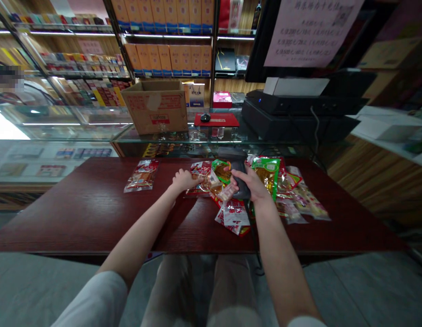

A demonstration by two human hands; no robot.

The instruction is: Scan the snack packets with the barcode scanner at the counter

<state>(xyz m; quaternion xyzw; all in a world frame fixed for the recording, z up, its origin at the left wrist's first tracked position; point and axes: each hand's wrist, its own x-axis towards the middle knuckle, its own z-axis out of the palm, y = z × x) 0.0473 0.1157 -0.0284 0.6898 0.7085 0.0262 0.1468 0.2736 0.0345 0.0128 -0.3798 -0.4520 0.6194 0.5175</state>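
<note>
My right hand (253,184) is wrapped round a dark grey handheld scanner (241,179), its top pointing away from me over a pile of snack packets (289,190). My left hand (183,180) pinches the edge of a red-and-white snack packet (201,171) at the left of the pile. Between the hands lie a green-and-orange packet (220,169) and a pale packet (224,190). A red-and-white packet (233,215) lies nearer to me. One more packet (143,176) sits alone to the left on the dark red wooden table (85,213).
Beyond the table runs a glass counter (95,129) with a cardboard box (157,106), a mouse on a red pad (216,119) and a black till with a monitor (299,109). Shelves of boxed goods (170,59) fill the back wall. Another person is at far left.
</note>
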